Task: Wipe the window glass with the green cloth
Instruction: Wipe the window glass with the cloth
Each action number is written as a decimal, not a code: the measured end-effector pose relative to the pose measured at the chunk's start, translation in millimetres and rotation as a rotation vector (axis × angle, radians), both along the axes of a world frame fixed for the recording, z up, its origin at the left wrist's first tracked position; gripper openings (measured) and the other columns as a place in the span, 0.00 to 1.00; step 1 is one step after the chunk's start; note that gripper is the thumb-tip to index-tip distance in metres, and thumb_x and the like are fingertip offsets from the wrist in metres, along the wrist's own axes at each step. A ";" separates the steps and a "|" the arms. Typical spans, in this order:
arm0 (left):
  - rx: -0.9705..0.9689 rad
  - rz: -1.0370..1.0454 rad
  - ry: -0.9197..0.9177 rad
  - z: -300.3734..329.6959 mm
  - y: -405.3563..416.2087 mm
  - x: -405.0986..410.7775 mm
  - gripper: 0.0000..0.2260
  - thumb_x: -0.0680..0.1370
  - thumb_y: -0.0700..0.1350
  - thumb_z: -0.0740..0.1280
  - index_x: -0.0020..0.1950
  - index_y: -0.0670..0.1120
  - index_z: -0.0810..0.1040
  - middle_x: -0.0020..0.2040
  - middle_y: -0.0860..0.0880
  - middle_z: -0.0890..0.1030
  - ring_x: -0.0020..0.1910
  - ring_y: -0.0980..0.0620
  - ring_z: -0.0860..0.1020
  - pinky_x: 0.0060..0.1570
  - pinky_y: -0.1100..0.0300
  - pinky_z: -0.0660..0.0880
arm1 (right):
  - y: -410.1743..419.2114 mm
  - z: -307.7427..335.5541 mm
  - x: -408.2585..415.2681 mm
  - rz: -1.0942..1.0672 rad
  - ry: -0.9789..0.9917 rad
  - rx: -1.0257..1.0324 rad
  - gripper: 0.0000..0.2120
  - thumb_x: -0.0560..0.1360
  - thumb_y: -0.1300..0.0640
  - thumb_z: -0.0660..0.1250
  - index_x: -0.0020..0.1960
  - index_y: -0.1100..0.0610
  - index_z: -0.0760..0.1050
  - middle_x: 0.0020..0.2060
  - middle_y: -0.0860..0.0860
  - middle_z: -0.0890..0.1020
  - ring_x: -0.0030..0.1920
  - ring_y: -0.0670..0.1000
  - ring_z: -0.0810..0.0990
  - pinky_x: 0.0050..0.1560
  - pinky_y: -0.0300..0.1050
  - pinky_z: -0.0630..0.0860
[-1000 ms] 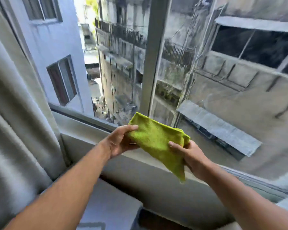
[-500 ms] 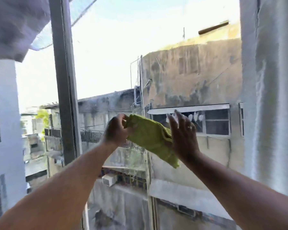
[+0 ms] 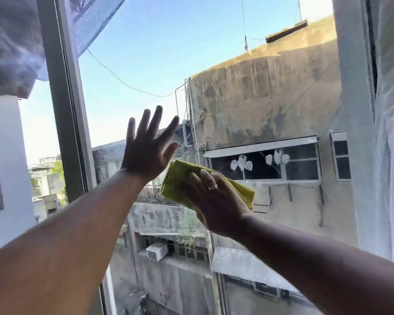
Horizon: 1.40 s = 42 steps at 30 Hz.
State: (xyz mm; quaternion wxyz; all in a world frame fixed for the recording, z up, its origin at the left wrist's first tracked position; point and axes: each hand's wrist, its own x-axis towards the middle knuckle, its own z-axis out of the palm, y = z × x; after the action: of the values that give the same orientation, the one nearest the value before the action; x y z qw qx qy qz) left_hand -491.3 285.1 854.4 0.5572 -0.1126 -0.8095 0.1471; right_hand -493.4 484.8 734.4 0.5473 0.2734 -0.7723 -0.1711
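The right hand presses the folded green cloth to the window glass, fingers gripping it; left hand spread, empty; white smudges remain, so wiping seems barely begun.

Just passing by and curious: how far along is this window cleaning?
Done: the green cloth is folded and held by the right hand. In hand: that hand presses it toward the window glass, the left hand spread open beside it. Left: nearly all the wiping; pale smudges show on the pane.

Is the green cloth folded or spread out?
Folded: the cloth shows stacked layered edges, bunched under the right hand.
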 end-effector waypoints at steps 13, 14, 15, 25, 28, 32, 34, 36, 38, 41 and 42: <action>-0.001 -0.091 0.182 -6.1 -12.9 -27.9 0.26 0.83 0.62 0.47 0.81 0.56 0.58 0.83 0.42 0.54 0.82 0.40 0.54 0.78 0.37 0.50 | 128.5 35.9 -50.9 -0.055 0.141 -0.636 0.30 0.83 0.46 0.45 0.81 0.53 0.40 0.79 0.62 0.58 0.79 0.64 0.58 0.74 0.62 0.64; -0.003 -0.092 0.189 -5.7 -12.0 -28.3 0.26 0.83 0.62 0.47 0.81 0.56 0.58 0.83 0.42 0.54 0.82 0.40 0.54 0.78 0.37 0.50 | 120.9 46.3 -50.4 -0.073 0.171 -0.773 0.30 0.83 0.47 0.46 0.82 0.54 0.42 0.79 0.63 0.57 0.79 0.64 0.57 0.75 0.62 0.62; -0.006 -0.093 0.195 -6.1 -11.6 -28.9 0.26 0.83 0.62 0.47 0.81 0.56 0.58 0.83 0.42 0.54 0.82 0.40 0.54 0.78 0.37 0.50 | 101.2 49.1 -49.0 -0.083 0.200 -0.849 0.30 0.83 0.49 0.47 0.82 0.56 0.43 0.80 0.64 0.57 0.80 0.64 0.56 0.76 0.62 0.61; -0.003 -0.095 0.211 -7.0 -14.4 -28.6 0.26 0.84 0.61 0.48 0.81 0.56 0.59 0.83 0.42 0.56 0.81 0.39 0.56 0.77 0.37 0.52 | 50.6 0.7 -43.0 0.141 0.165 -0.119 0.28 0.81 0.49 0.57 0.80 0.51 0.55 0.79 0.55 0.58 0.79 0.57 0.61 0.75 0.56 0.62; 0.005 -0.090 0.214 -7.4 -12.3 -28.4 0.25 0.84 0.61 0.47 0.81 0.56 0.59 0.83 0.42 0.56 0.81 0.39 0.56 0.78 0.38 0.51 | 93.8 34.1 -41.3 -0.012 0.152 -0.571 0.28 0.83 0.47 0.47 0.81 0.54 0.50 0.79 0.61 0.59 0.79 0.62 0.59 0.75 0.60 0.63; 0.004 -0.081 0.219 -10.3 -12.9 -29.3 0.25 0.84 0.60 0.47 0.81 0.56 0.59 0.83 0.42 0.56 0.82 0.40 0.55 0.78 0.38 0.52 | 24.8 -7.9 -43.6 0.038 0.138 -0.408 0.35 0.79 0.48 0.56 0.82 0.51 0.47 0.81 0.58 0.56 0.81 0.60 0.52 0.79 0.60 0.52; -0.004 -0.081 0.212 -10.4 -12.9 -27.6 0.26 0.84 0.60 0.47 0.81 0.55 0.59 0.83 0.42 0.56 0.81 0.39 0.55 0.78 0.38 0.52 | 2.3 -43.1 -37.5 0.152 0.092 0.027 0.33 0.78 0.49 0.61 0.81 0.48 0.55 0.80 0.55 0.61 0.80 0.59 0.58 0.78 0.60 0.57; -0.001 -0.088 0.193 -9.8 -12.2 -24.5 0.26 0.84 0.60 0.47 0.81 0.55 0.58 0.83 0.42 0.56 0.81 0.39 0.56 0.78 0.38 0.52 | 20.5 -49.8 -36.1 0.193 0.070 0.314 0.28 0.81 0.47 0.59 0.80 0.47 0.58 0.80 0.52 0.62 0.80 0.57 0.59 0.77 0.58 0.62; -0.003 -0.092 0.185 -8.6 -11.6 -24.8 0.26 0.84 0.61 0.47 0.81 0.56 0.58 0.83 0.42 0.56 0.81 0.39 0.56 0.78 0.37 0.52 | 61.7 -30.8 -43.2 0.164 0.093 0.262 0.26 0.83 0.46 0.54 0.80 0.47 0.57 0.79 0.53 0.61 0.80 0.57 0.57 0.78 0.58 0.61; 0.002 -0.084 0.190 -8.4 -14.3 -27.8 0.26 0.84 0.61 0.46 0.81 0.56 0.57 0.82 0.41 0.56 0.81 0.38 0.56 0.77 0.36 0.53 | 143.8 4.3 -50.5 -0.022 0.104 -0.340 0.28 0.83 0.45 0.46 0.81 0.54 0.53 0.79 0.61 0.59 0.79 0.63 0.57 0.76 0.64 0.62; -0.002 -0.071 0.201 -9.8 -13.4 -28.7 0.25 0.84 0.61 0.46 0.81 0.56 0.57 0.82 0.41 0.56 0.81 0.38 0.57 0.77 0.36 0.53 | 164.1 11.8 -47.7 -0.070 0.077 -0.562 0.29 0.83 0.45 0.45 0.81 0.57 0.52 0.79 0.64 0.58 0.79 0.65 0.56 0.76 0.64 0.61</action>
State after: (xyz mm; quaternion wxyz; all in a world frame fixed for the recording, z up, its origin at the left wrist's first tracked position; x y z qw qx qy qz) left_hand -519.9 271.8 844.6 0.6404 -0.1264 -0.7448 0.1385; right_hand -541.2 648.9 746.3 0.6244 0.0773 -0.7770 0.0207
